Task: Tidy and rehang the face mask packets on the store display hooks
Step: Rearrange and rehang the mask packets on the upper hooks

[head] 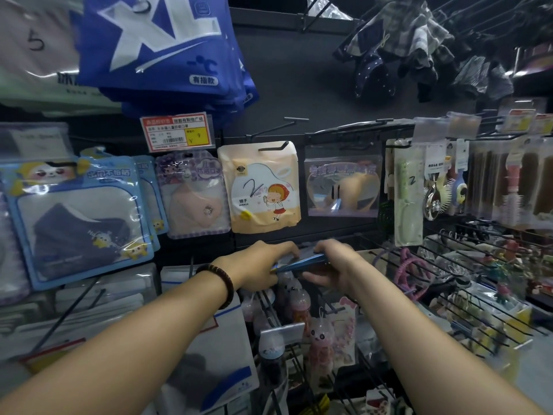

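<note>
- Forearms reach forward from the bottom edge, the left one with a dark beaded bracelet point(223, 284) at the wrist
- Below them lie white packets point(209, 348) with blue bands, and just beside these small pink toys point(318, 339) hang on wire hooks
- The left hand point(257, 265) and the right hand point(335, 263) both grip a blue-edged mask packet point(302, 260), held flat between them, low in front of the display wall
- The left fingers curl over its top; the right thumb lies on top with the fingers underneath
- Behind, on hooks, hang a blue-framed packet point(80, 217) with a dark mask, a pink mask packet point(194, 193) and a cream mirror packet point(263, 187), which is directly above the hands
- Higher up, blue XL packets point(161, 46) hang above a price tag point(178, 131)
</note>
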Demonstrator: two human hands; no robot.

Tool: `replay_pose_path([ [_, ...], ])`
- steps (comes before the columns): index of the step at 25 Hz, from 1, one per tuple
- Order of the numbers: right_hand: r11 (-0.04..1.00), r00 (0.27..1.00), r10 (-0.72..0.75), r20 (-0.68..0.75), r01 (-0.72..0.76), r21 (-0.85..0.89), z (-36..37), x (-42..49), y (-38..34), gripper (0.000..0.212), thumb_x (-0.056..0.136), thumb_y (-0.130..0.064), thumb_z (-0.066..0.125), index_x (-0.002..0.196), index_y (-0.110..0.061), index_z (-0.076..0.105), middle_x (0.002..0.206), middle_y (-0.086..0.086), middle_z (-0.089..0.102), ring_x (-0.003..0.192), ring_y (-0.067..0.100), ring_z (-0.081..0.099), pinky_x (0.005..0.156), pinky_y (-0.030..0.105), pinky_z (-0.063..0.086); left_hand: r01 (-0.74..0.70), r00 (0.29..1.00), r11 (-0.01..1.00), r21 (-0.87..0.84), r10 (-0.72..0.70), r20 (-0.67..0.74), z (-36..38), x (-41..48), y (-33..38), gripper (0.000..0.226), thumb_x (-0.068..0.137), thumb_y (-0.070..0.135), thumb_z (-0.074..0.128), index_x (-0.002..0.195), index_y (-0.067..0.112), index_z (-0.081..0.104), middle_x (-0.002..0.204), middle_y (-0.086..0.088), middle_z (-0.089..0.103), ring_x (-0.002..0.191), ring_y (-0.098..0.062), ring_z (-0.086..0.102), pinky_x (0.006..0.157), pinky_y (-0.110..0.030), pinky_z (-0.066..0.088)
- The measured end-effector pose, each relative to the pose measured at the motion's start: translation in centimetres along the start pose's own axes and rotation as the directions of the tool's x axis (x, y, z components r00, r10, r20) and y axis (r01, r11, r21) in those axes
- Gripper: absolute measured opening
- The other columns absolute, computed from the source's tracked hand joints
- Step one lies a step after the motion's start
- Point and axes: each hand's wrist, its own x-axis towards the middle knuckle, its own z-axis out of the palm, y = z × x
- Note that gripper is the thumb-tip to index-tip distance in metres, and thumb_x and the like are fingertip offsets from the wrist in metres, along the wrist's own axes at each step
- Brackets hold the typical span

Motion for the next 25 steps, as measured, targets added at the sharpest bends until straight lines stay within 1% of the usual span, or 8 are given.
replay_pose_path([
  [4, 0.992, 0.996, -0.072, -0.057, 0.078, 0.099, 0.3, -2.6, 0.8, 0.020, 0.100, 0.006, 0.058, 0.118, 0.012, 0.060, 0.095, 0.033, 0.077, 0.078, 0.045, 0.081, 0.063, 0.045, 0.069, -0.043, 0.998, 0.993, -0.112, 0.038, -0.047, -0.5, -2.0, 0.1, 0.055, 0.097, 0.019, 0.062, 0.133, 0.056, 0.044, 0.135, -0.001, 0.064, 0.091, -0.024, 0.073, 0.081, -0.049, 0.065],
  [9, 0.943, 0.973, -0.140, -0.185, 0.188, 0.273, 0.4, -6.2, 3.7, 0.018, 0.095, 0.014, 0.056, 0.112, 0.013, 0.060, 0.100, 0.027, 0.071, 0.075, 0.038, 0.077, 0.047, 0.036, 0.063, -0.087, 0.979, 0.991, -0.103, 0.066, -0.193, -0.3, -4.4, -0.3, 0.058, 0.090, 0.031, 0.070, 0.143, 0.042, 0.049, 0.143, 0.010, 0.047, 0.134, -0.016, 0.046, 0.106, -0.031, 0.045],
  [13, 0.868, 0.957, -0.195, -0.215, 0.271, 0.415, 0.4, -10.3, 5.2, 0.012, 0.097, 0.014, 0.055, 0.105, 0.012, 0.063, 0.081, 0.019, 0.075, 0.067, 0.032, 0.075, 0.050, 0.037, 0.065, -0.048, 0.951, 0.939, -0.341, -0.061, -0.303, -0.6, -8.1, 0.4, 0.091, 0.075, 0.044, 0.081, 0.155, 0.040, 0.037, 0.150, 0.006, 0.040, 0.140, -0.017, 0.044, 0.117, -0.034, 0.041],
  [15, 0.823, 0.952, -0.230, -0.200, 0.300, 0.483, 0.8, -12.5, 6.1, 0.013, 0.098, 0.014, 0.054, 0.099, 0.007, 0.065, 0.067, 0.013, 0.075, 0.055, 0.024, 0.075, 0.047, 0.037, 0.063, -0.108, 0.937, 0.770, -0.629, -0.133, -0.324, -0.7, -10.4, 1.4, 0.101, 0.069, 0.033, 0.086, 0.155, 0.042, 0.032, 0.148, 0.004, 0.052, 0.127, -0.015, 0.062, 0.106, -0.035, 0.053],
  [17, 0.778, 0.944, -0.271, -0.190, 0.331, 0.535, 1.8, -14.5, 7.5, 0.016, 0.099, 0.012, 0.055, 0.096, 0.003, 0.067, 0.073, 0.013, 0.076, 0.060, 0.023, 0.075, 0.049, 0.035, 0.063, -0.278, 0.902, 0.365, -0.888, -0.220, -0.372, -0.1, -12.7, 2.7, 0.097, 0.068, 0.015, 0.089, 0.146, 0.041, 0.039, 0.136, -0.001, 0.066, 0.110, -0.020, 0.073, 0.092, -0.043, 0.061],
  [20, 0.750, 0.926, -0.341, -0.159, 0.371, 0.548, 3.1, -16.5, 9.7, 0.021, 0.101, 0.006, 0.057, 0.117, 0.003, 0.070, 0.103, 0.022, 0.077, 0.088, 0.035, 0.074, 0.063, 0.038, 0.067, -0.464, 0.799, -0.145, -0.874, -0.494, -0.342, 2.0, -14.6, 5.2, 0.074, 0.084, -0.004, 0.083, 0.145, 0.019, 0.048, 0.128, -0.014, 0.074, 0.103, -0.029, 0.076, 0.075, -0.041, 0.064],
  [22, 0.747, 0.913, -0.377, -0.155, 0.399, 0.531, 4.2, -17.7, 11.3, 0.025, 0.102, 0.006, 0.058, 0.124, -0.001, 0.067, 0.109, 0.023, 0.076, 0.090, 0.036, 0.074, 0.059, 0.037, 0.065, -0.517, 0.764, -0.250, -0.818, -0.566, -0.310, 3.3, -16.3, 5.6, 0.052, 0.094, -0.006, 0.073, 0.140, 0.010, 0.057, 0.125, -0.016, 0.077, 0.102, -0.027, 0.078, 0.075, -0.034, 0.065],
  [25, 0.811, 0.908, -0.396, -0.137, 0.416, 0.412, 4.9, -19.7, 12.9, 0.025, 0.100, 0.008, 0.060, 0.117, -0.007, 0.070, 0.097, 0.015, 0.079, 0.075, 0.025, 0.076, 0.054, 0.035, 0.063, -0.507, 0.757, -0.227, -0.831, -0.579, -0.303, 4.3, -19.2, 4.9, 0.035, 0.098, -0.004, 0.067, 0.126, 0.016, 0.065, 0.112, -0.011, 0.082, 0.095, -0.022, 0.080, 0.071, -0.032, 0.065],
])
